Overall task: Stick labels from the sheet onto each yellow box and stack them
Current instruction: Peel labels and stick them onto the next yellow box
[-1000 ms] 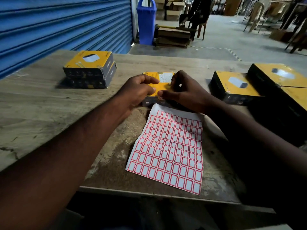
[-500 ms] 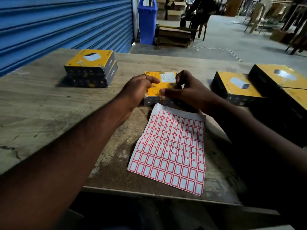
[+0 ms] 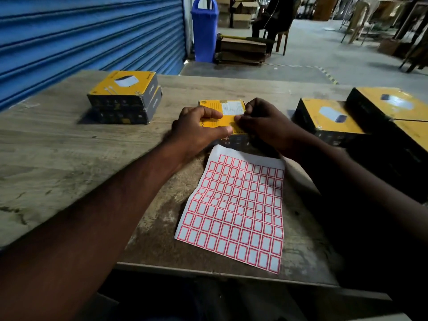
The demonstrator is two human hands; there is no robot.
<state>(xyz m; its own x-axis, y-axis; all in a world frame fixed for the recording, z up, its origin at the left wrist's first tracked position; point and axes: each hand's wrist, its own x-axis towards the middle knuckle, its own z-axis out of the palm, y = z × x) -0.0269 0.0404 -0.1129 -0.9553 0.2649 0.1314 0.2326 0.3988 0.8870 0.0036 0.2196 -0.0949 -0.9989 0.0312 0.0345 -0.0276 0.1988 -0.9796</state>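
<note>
At the middle of the bench [image 3: 58, 147], just beyond the far edge of the label sheet, the left hand [image 3: 196, 132] grips a flat yellow-topped cardboard box with dark grey sides [image 3: 213, 105], fingers curled over its top and thumb along the near edge. The right hand [image 3: 268, 126] has its fingertips [image 3: 239, 118] pinched together against the box top; they probably hold one small label, though it is too small to make out. The box lies flat on the bench.

Such a box should be light and stiff, with corners that dent if squeezed; holding it by the two short sides, as the left hand does, keeps the top free. A label would be thin, limp and sticky, best taken by one corner and smoothed down from that corner. The white glossy sheet of red-bordered rectangular labels [image 3: 234, 205] looks light enough to slide on the bench when peeled from, so it may need pinning.

Counted: one label sheet, near the front edge. Two matching boxes stand stacked towards the far left corner, one [image 3: 125, 85] atop the other [image 3: 129, 117]. At the right edge lie three more: one [image 3: 331, 117] nearest the hands, one [image 3: 391, 101] behind it, and one [image 3: 414, 133] in deep shadow. That makes six boxes.
</note>
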